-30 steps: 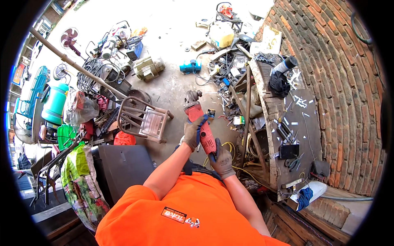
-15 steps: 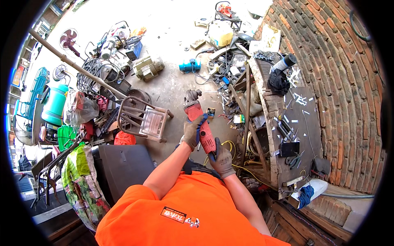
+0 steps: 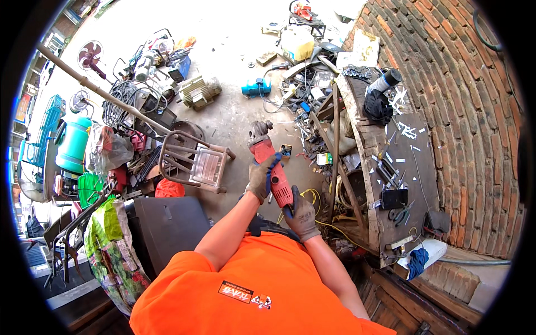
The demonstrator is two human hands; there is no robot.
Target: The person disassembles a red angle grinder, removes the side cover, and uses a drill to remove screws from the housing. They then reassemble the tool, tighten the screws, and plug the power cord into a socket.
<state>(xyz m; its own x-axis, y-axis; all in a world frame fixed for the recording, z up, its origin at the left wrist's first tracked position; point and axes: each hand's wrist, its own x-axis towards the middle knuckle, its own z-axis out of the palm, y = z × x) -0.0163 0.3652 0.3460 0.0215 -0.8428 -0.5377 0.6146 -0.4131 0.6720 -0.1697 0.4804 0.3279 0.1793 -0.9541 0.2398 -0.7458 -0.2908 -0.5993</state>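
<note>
A red angle grinder (image 3: 270, 162) is held out in front of my body, its grey metal head pointing up and away. My left hand (image 3: 260, 180), in a grey and blue work glove, wraps round the middle of the red body. Lower down, my gloved right hand (image 3: 302, 215) grips the rear end of the same tool. Its fingers are partly hidden behind the casing. Beyond the grinder, a small open box (image 3: 286, 151) lies on the floor. A yellow cord (image 3: 316, 202) loops just right of my right hand.
A wooden workbench (image 3: 413, 167) along the brick wall carries scissors, white scraps and a black bag. Left of the grinder stands a small metal chair (image 3: 209, 167). Farther off lie a large motor (image 3: 196, 92) and a blue motor (image 3: 256, 87). A dark case (image 3: 170, 226) sits at my left.
Both hands keep the same grip, and the grinder stays in nearly the same place. The surroundings shift very slightly in view.
</note>
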